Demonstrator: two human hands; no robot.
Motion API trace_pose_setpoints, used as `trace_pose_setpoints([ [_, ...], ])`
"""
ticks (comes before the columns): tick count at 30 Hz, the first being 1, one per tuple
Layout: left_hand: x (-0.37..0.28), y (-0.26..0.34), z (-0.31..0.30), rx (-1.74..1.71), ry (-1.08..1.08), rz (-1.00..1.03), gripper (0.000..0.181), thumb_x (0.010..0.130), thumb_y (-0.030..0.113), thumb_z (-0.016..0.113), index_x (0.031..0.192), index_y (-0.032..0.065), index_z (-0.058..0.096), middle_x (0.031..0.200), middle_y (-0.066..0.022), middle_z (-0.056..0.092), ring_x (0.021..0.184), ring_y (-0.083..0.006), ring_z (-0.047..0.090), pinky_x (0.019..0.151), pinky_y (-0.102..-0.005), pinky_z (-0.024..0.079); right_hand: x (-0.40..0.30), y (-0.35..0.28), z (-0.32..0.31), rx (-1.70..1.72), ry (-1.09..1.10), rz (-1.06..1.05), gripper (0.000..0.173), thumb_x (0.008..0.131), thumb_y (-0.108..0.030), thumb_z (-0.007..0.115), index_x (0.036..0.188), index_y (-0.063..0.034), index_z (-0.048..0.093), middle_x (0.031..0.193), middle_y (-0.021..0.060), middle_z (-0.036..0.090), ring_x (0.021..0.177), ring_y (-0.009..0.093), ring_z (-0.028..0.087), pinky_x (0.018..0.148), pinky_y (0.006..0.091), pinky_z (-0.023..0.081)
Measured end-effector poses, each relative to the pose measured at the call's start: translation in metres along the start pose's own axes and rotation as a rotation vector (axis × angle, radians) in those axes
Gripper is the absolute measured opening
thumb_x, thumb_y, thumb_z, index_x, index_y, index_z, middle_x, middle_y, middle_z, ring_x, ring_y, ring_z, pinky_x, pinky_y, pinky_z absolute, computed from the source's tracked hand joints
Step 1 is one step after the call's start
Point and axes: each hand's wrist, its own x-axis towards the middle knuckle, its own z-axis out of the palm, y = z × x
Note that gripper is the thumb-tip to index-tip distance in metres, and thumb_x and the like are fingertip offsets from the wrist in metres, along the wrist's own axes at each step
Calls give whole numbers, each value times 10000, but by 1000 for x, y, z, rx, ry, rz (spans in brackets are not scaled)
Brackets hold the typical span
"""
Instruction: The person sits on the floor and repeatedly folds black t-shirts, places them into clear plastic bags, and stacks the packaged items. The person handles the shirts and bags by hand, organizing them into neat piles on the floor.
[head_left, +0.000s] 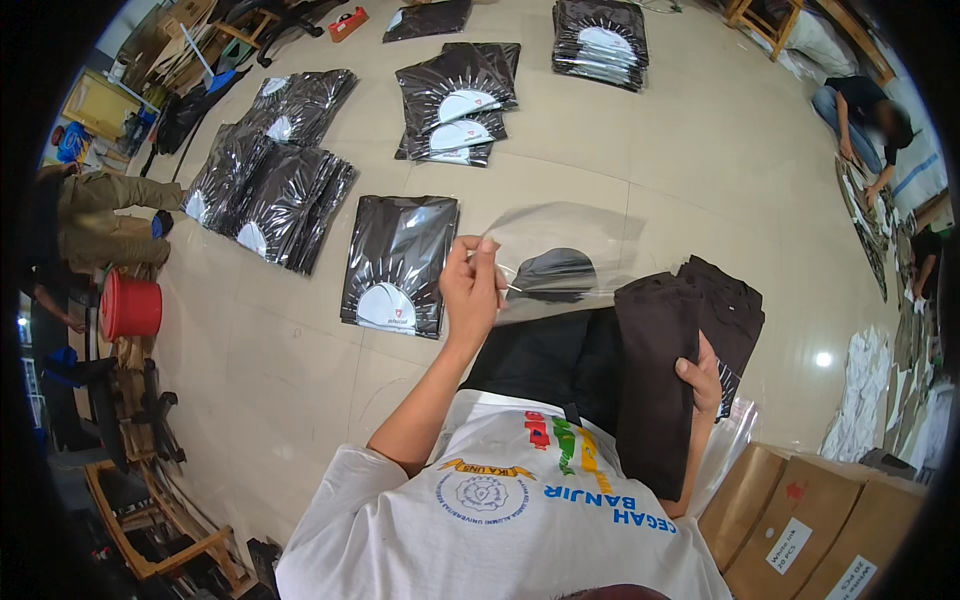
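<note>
My left hand (474, 279) pinches the edge of a clear plastic bag (562, 217) that spreads to the right above my lap. A folded dark brown garment (652, 375) is gripped in my right hand (703, 375), its long side hanging towards my shirt. Behind that hand lies a stack of folded dark garments (731, 300), with a bit of white print at its lower edge. A bagged dark shirt with a white half-round print (401, 262) lies on the floor just left of my left hand.
Bagged shirts lie in piles at the left (285, 202), top middle (457, 105) and top right (600, 45). Cardboard boxes (802, 510) stand at the lower right. A red bucket (133, 304) and a standing person (112, 217) are at the left; another person (862, 120) crouches at the right.
</note>
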Motion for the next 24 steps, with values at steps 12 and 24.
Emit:
trace_pose_setpoints([
  [12, 15, -100, -17, -161, -26, -592, 332, 1113, 402, 578, 1147, 75, 626, 824, -21, 618, 532, -68, 451, 458, -219, 337, 23, -6, 43, -60, 36, 98, 710, 913, 12, 738, 1555, 56, 438, 1425, 197, 636, 1276, 269, 658, 1132, 395, 497],
  [24, -28, -128, -69, -850, -237, -637, 552, 1156, 284, 462, 1623, 24, 328, 1631, -238, 417, 1469, -321, 501, 1174, -394, 496, 64, 90, -42, 62, 62, 444, 572, 968, 25, 649, 1518, 0, 497, 1383, 165, 664, 1193, 260, 704, 1024, 397, 586],
])
